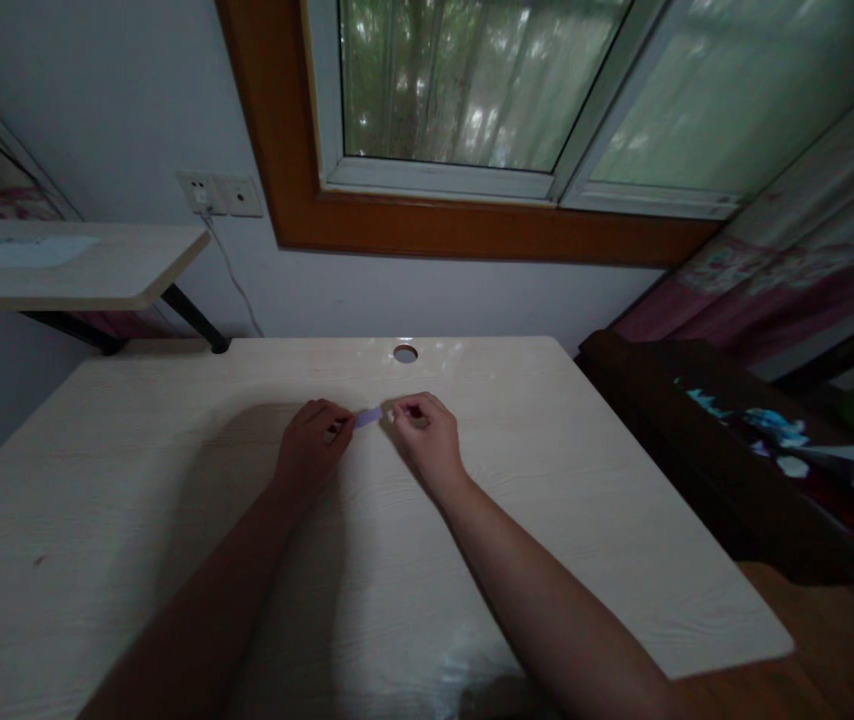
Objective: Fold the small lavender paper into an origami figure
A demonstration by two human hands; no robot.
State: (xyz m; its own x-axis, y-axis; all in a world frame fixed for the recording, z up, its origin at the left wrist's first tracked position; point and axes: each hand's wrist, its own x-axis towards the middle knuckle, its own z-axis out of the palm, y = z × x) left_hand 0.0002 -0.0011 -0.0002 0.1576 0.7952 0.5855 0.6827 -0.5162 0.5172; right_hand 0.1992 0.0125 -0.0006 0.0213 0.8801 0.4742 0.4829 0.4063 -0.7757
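Above the pale wood-grain desk, my left hand pinches one end of a small light-purple strip. The strip's free end points toward my right hand. Thumb and forefinger of that right hand are pressed together on a tiny whitish bit, too small to name. A narrow gap shows between the strip and this bit. Both hands are close together near the far middle of the desk, just below its round cable hole.
A raised shelf on black legs stands at the back left with a paper on it. A white cable hangs from the wall socket. Dark furniture with various items stands right of the desk. A window is behind.
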